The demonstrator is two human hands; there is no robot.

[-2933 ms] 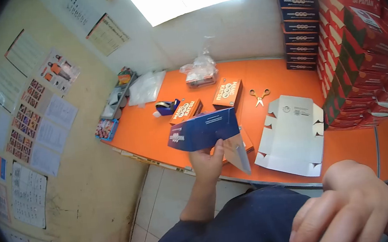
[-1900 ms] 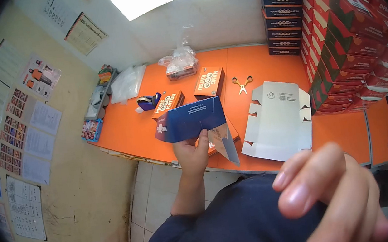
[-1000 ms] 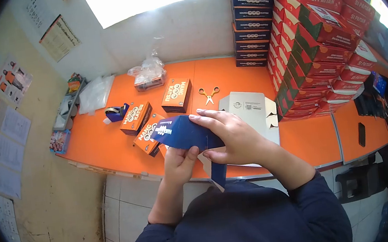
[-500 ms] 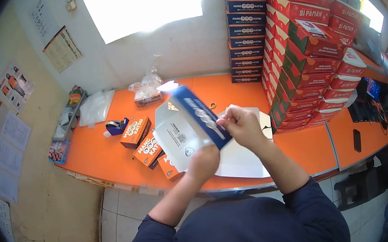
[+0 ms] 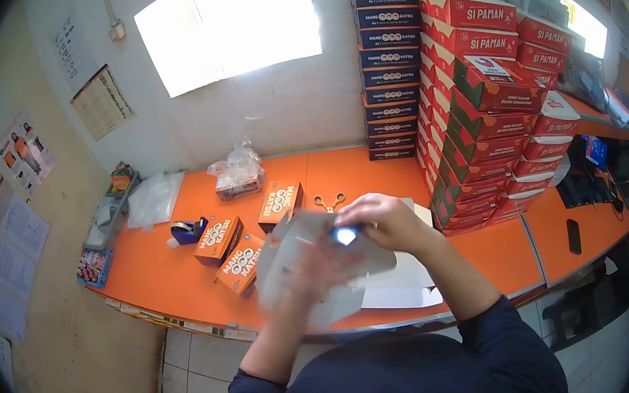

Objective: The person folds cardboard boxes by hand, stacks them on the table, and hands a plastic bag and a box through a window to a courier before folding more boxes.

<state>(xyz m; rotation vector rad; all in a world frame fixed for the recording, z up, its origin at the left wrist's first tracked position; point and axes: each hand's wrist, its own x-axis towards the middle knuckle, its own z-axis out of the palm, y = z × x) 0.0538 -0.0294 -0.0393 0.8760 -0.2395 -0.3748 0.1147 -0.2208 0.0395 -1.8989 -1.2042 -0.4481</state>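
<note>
A partly folded cardboard box (image 5: pixel 368 259), pale grey and smeared by motion, is held over the front of the table. My right hand (image 5: pixel 379 220) grips its far edge from above, with a bright glint just below the fingers. My left hand (image 5: pixel 311 270) is a blur against the box's left part, its fingers smeared. Under the box lies a white cardboard sheet (image 5: pixel 403 297). Just beyond my right hand is a pair of scissors (image 5: pixel 329 201). Orange boxes (image 5: pixel 280 203) lettered Mang Katsu sit left of and behind the folded box.
Tall stacks of dark blue boxes (image 5: pixel 390 57) and red boxes (image 5: pixel 485 45) rise at the back right. A blue tape dispenser (image 5: pixel 190 231) stands left, near a plastic-wrapped bundle (image 5: pixel 238 178) and clear bags (image 5: pixel 155 199). A phone (image 5: pixel 573 237) lies on the right table; a person sits beyond.
The box has been turned, so its blue printed side no longer faces me. My right hand moved slightly left and my left hand swung left. Scissors and another orange box came into fuller view.
</note>
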